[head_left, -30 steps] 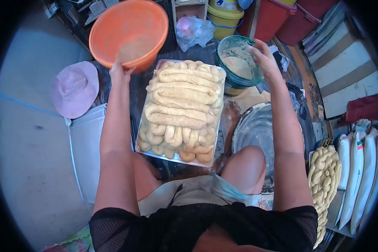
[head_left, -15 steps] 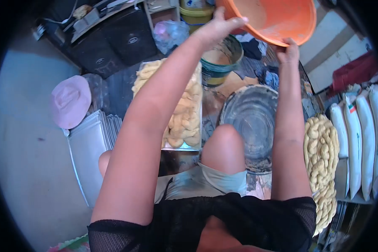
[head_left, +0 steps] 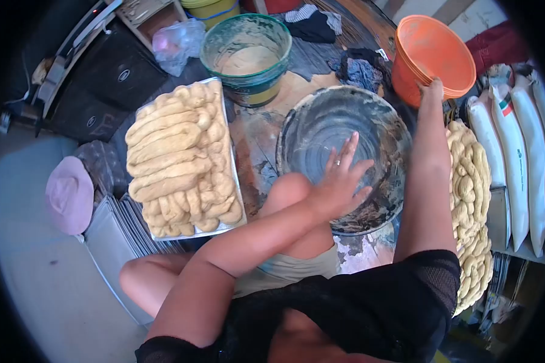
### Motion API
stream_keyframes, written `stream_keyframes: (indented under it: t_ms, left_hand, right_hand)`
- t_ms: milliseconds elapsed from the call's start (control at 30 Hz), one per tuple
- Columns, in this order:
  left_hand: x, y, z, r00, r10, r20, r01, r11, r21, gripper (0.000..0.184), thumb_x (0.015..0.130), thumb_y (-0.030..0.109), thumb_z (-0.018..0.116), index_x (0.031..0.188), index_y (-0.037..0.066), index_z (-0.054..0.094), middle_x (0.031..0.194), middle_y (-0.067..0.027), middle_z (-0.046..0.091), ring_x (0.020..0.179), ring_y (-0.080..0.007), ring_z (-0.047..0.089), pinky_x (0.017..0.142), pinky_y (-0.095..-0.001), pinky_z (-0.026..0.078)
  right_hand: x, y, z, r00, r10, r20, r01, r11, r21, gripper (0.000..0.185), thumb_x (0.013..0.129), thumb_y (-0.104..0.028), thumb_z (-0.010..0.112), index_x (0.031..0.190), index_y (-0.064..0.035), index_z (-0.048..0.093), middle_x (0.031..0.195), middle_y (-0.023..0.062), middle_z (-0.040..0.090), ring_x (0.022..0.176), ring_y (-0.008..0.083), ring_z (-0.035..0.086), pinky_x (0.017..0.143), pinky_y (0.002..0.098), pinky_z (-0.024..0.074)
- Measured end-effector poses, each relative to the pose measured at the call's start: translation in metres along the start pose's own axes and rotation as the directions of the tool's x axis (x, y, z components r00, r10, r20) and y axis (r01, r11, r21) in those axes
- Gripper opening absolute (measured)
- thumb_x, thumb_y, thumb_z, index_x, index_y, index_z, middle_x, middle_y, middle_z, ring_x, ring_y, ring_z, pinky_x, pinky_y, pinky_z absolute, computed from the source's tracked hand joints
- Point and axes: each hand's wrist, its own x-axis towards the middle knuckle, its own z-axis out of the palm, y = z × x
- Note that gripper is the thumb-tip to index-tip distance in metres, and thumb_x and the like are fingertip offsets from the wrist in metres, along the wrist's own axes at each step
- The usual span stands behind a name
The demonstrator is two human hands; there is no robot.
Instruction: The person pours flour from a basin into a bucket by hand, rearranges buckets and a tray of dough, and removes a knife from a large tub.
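Note:
My right hand [head_left: 431, 92] grips the near rim of an orange bucket [head_left: 437, 57] at the upper right, its mouth turned towards me. Whether the bucket rests on the floor, I cannot tell. My left hand [head_left: 345, 186], fingers spread and a ring on one of them, is over a wide dark basin [head_left: 297, 130] with pale smears on its walls; it holds nothing. Whether it touches the basin's bottom is unclear. To the left, rolls of pale dough [head_left: 169, 145] are piled on a metal tray [head_left: 238, 196].
A green-rimmed bucket [head_left: 248, 92] with pale matter inside stands beyond the tray. Braided dough [head_left: 469, 212] lies along my right, beside upright white sacks [head_left: 515, 175]. Stacked trays [head_left: 112, 242] and a pink hat [head_left: 70, 195] are at left. Dark cloths [head_left: 360, 69] lie behind the basin.
The orange bucket has gone from raised in both hands to lower at the right. My left hand has let go of it and come down over the basin. The view has shifted.

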Motion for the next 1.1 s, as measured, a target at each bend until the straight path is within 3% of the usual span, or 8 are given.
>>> stream_keyframes:
  t_ms: [100, 300, 367, 533, 633, 800, 867, 1100]
  left_hand:
    - [0.008, -0.009, -0.001, 0.992, -0.129, 0.008, 0.13, 0.991, -0.017, 0.049, 0.077, 0.025, 0.066, 0.12, 0.009, 0.049, 0.144, -0.0283, 0.007, 0.128, -0.0468, 0.025, 0.104, -0.0504, 0.025]
    - [0.008, -0.023, 0.0, 0.965, -0.263, -0.019, 0.263, 0.964, -0.031, 0.047, 0.078, 0.026, 0.066, 0.119, 0.014, 0.049, 0.146, -0.0217, 0.01, 0.127, -0.0439, 0.028, 0.101, -0.0473, 0.03]
    - [0.005, -0.025, -0.002, 0.958, -0.287, -0.019, 0.286, 0.958, -0.023, 0.045, 0.078, 0.026, 0.066, 0.118, 0.014, 0.049, 0.146, -0.0211, 0.01, 0.127, -0.0443, 0.028, 0.101, -0.0471, 0.031]
    - [0.004, -0.028, 0.004, 0.961, -0.265, -0.072, 0.262, 0.964, -0.05, 0.043, 0.078, 0.025, 0.066, 0.116, 0.012, 0.049, 0.145, -0.0243, 0.011, 0.125, -0.0459, 0.03, 0.101, -0.0466, 0.031]
    - [0.003, -0.025, -0.001, 0.964, -0.25, -0.092, 0.243, 0.967, -0.079, 0.043, 0.078, 0.024, 0.066, 0.116, 0.012, 0.05, 0.144, -0.0254, 0.012, 0.125, -0.0464, 0.03, 0.101, -0.0467, 0.031]
    - [0.001, -0.014, 0.005, 0.973, -0.227, -0.027, 0.222, 0.967, -0.126, 0.043, 0.078, 0.022, 0.066, 0.116, 0.012, 0.05, 0.144, -0.025, 0.014, 0.126, -0.0448, 0.03, 0.101, -0.0467, 0.031]
    - [0.004, -0.015, 0.004, 0.969, -0.247, 0.005, 0.245, 0.958, -0.147, 0.044, 0.078, 0.021, 0.067, 0.117, 0.011, 0.05, 0.144, -0.0242, 0.014, 0.126, -0.0434, 0.031, 0.101, -0.0467, 0.031]
    - [0.009, -0.029, -0.004, 0.959, -0.282, -0.017, 0.277, 0.953, -0.126, 0.044, 0.078, 0.022, 0.066, 0.117, 0.011, 0.049, 0.144, -0.0223, 0.014, 0.127, -0.0408, 0.031, 0.101, -0.0462, 0.03]
  right_hand:
    - [0.008, 0.039, -0.034, 0.996, 0.027, 0.08, -0.024, 0.999, -0.036, 0.038, 0.083, -0.01, 0.042, 0.121, -0.0029, 0.041, 0.13, 0.0198, 0.04, 0.118, 0.0408, 0.04, 0.089, 0.0669, 0.037]
    - [0.088, 0.08, -0.109, 0.952, 0.062, 0.3, -0.066, 0.998, 0.003, 0.06, 0.088, -0.033, 0.05, 0.135, -0.0042, 0.027, 0.14, 0.0145, 0.028, 0.122, 0.0397, 0.034, 0.092, 0.0664, 0.0344]
    - [0.087, 0.074, -0.107, 0.972, 0.113, 0.208, -0.138, 0.985, 0.108, 0.064, 0.089, -0.038, 0.05, 0.137, -0.0046, 0.026, 0.141, 0.0137, 0.027, 0.126, 0.0385, 0.029, 0.094, 0.0643, 0.0347]
    - [0.06, 0.073, -0.105, 0.961, 0.003, 0.278, -0.036, 0.993, 0.113, 0.062, 0.091, -0.039, 0.047, 0.137, -0.0038, 0.027, 0.139, 0.0156, 0.031, 0.124, 0.0381, 0.032, 0.092, 0.0616, 0.0389]
    - [0.078, 0.07, -0.089, 0.948, 0.133, 0.289, -0.155, 0.987, 0.052, 0.044, 0.093, -0.028, 0.039, 0.128, -0.0006, 0.038, 0.13, 0.0169, 0.042, 0.118, 0.0365, 0.041, 0.089, 0.0577, 0.0443]
    - [0.108, 0.113, -0.054, 0.875, 0.236, 0.422, -0.279, 0.959, 0.043, 0.039, 0.092, -0.021, 0.034, 0.126, -0.0042, 0.042, 0.131, 0.0141, 0.043, 0.117, 0.0324, 0.043, 0.091, 0.0541, 0.0441]
    - [0.064, 0.113, -0.04, 0.902, 0.23, 0.365, -0.298, 0.944, 0.143, 0.039, 0.092, -0.021, 0.036, 0.127, -0.0065, 0.041, 0.132, 0.0127, 0.043, 0.119, 0.0311, 0.042, 0.092, 0.0546, 0.042]
    - [0.034, 0.117, -0.01, 0.939, 0.181, 0.292, -0.208, 0.976, 0.062, 0.047, 0.093, -0.031, 0.044, 0.132, -0.006, 0.034, 0.135, 0.0133, 0.039, 0.124, 0.0342, 0.037, 0.095, 0.0605, 0.0356]
